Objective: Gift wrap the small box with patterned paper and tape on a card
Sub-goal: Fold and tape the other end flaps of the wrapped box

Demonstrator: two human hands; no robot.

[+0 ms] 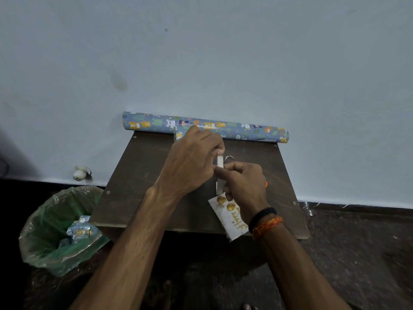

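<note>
- Dark brown wooden table (143, 180) against a pale blue wall (223, 52); animal-patterned paper roll (245, 128) along its far edge.
- Left hand (190, 162) and right hand (243, 182) both pinch a white tape roll (220, 162).
- White gold-lettered card (230, 217) overhangs the near edge.

Wrapped box (178, 135) mostly hidden behind left hand (192, 157), only a corner shows at its 10 o'clock. Tape roll (220, 173) seen edge-on, lower part covered by right hand (243, 182); loose tape end at 1 o'clock too thin to tell where it sticks. Card (230, 218) partly under right wrist, gold lettering unreadable. Small orange item (266, 184) behind right hand: can't identify. Bin (60, 229) contents crumpled, unclear. Both forearms cut off by bottom edge.
</note>
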